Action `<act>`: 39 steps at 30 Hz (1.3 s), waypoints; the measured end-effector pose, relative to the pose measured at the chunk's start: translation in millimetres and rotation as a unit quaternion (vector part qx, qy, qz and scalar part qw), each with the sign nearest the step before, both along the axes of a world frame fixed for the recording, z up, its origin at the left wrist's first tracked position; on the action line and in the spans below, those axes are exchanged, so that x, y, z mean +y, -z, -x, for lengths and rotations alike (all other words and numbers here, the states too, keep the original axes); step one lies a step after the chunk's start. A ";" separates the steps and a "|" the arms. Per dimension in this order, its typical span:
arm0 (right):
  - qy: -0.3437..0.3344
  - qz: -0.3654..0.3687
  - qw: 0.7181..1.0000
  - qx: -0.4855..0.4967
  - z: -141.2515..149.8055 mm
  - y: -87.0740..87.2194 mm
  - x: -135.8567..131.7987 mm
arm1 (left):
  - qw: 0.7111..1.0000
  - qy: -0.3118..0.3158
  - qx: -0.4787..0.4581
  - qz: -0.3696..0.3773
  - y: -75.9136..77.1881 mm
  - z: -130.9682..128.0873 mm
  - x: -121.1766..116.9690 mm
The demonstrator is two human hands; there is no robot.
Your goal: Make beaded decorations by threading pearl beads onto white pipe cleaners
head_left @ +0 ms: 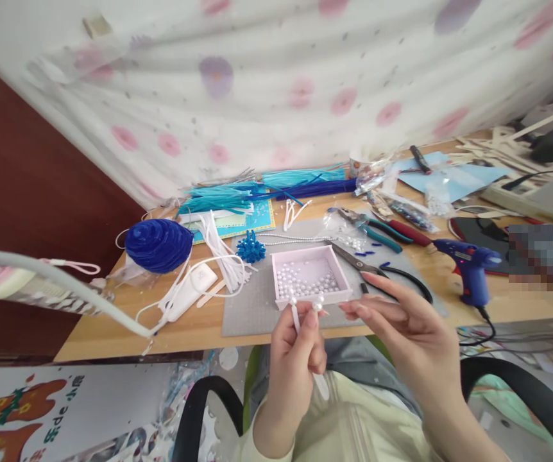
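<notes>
My left hand is closed around white pipe cleaner stems, each tipped with a pearl bead, held just in front of the table edge. My right hand reaches in from the right, its fingers pinched together at a bead-tipped stem near the left hand's thumb. Right behind both hands a small white box holding several loose pearl beads sits on a grey cutting mat.
A blue glue gun stands to the right. Scissors and pliers lie behind the box. A dark blue fluffy ball, a small blue pipe cleaner flower, white pipe cleaners and blue pipe cleaner bundles lie left and behind.
</notes>
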State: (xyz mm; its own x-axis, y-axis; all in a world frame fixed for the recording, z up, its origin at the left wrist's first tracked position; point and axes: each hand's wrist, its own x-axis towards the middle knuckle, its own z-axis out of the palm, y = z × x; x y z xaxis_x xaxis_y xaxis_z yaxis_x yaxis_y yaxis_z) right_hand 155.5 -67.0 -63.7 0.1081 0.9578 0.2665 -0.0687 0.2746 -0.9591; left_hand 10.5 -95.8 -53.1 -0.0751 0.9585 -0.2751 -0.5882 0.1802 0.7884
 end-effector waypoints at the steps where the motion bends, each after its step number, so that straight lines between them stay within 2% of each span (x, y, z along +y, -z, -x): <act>1: 0.012 0.013 1.000 -0.008 -0.9 0.2 -0.7 | 1.000 0.015 -0.020 -0.001 -0.4 0.0 0.0; 4: 0.044 0.013 0.999 -0.022 -2.7 0.9 -0.3 | 0.997 0.033 -0.063 -0.010 -2.3 -1.5 0.6; 6: 0.032 0.007 0.998 -0.046 -1.8 0.3 0.8 | 0.997 0.018 -0.071 -0.014 -3.9 -4.4 2.0; 8: -0.046 0.025 0.995 -0.081 1.2 -0.8 0.9 | 0.998 -0.014 -0.065 -0.023 -5.0 -8.0 4.1; 11: -0.180 0.072 0.976 -0.103 7.1 -1.4 -2.4 | 0.997 -0.040 -0.057 -0.037 -3.8 -12.2 8.2; 13: -0.206 0.097 0.969 -0.100 10.0 -0.2 -6.2 | 0.997 -0.044 -0.053 -0.026 -1.0 -13.5 11.2; 17: -0.222 0.112 0.962 -0.115 12.7 5.5 -12.2 | 0.998 -0.065 -0.010 -0.014 4.7 -14.8 18.7; 21: -0.239 0.110 0.953 -0.150 17.5 12.6 -11.3 | 0.996 -0.041 0.066 -0.038 4.3 -15.2 27.3; 25: -0.212 0.123 0.955 -0.169 22.5 18.4 -2.4 | 0.991 -0.008 0.122 -0.057 2.6 -10.5 35.7; 28: -0.190 0.100 0.961 -0.175 24.3 22.1 4.3 | 0.984 -0.015 0.159 -0.083 4.1 -5.5 41.6; 32: -0.175 0.056 0.971 -0.151 26.5 29.1 6.5 | 0.992 -0.028 0.101 -0.075 6.5 -2.8 50.8; 36: -0.202 0.101 0.963 -0.145 28.2 38.7 4.8 | 0.996 -0.057 0.036 -0.054 -0.3 -5.0 63.2; 39: -0.225 0.122 0.955 -0.151 29.1 44.7 6.2 | 0.997 -0.042 -0.031 -0.050 -11.9 -8.9 73.7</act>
State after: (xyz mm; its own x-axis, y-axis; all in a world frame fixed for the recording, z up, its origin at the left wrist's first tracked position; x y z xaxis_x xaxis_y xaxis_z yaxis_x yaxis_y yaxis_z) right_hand 126.4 -60.8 -108.4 -0.3748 0.9270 -0.0161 0.1631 0.0488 -0.9854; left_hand 19.4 -22.1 -41.2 -0.1415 0.9726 -0.1845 -0.6466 0.0503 0.7612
